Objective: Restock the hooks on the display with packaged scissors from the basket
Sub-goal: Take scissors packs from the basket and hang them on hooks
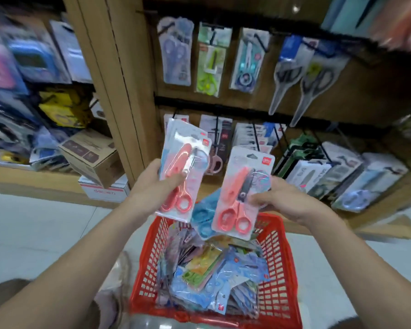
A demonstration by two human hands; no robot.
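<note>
Both bare forearms reach forward above the red plastic lattice basket (279, 257), which is heaped with glossy scissor packs. The left hand (156, 184) curls round a stack of clear blister packs of coral-pink scissors (184, 167), thumb pressed on the front. The right hand (282, 198) pinches a single matching pink-scissors pack (241, 193) by its right edge. On the far wooden display, black wire hooks (256, 138) carry hanging packs.

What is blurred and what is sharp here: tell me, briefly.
Head view: sharpest on the pink scissors packs in the left hand and right hand; motion blur smears the left shelves and top right corner; wide-angle lens tilts the wooden post.
</note>
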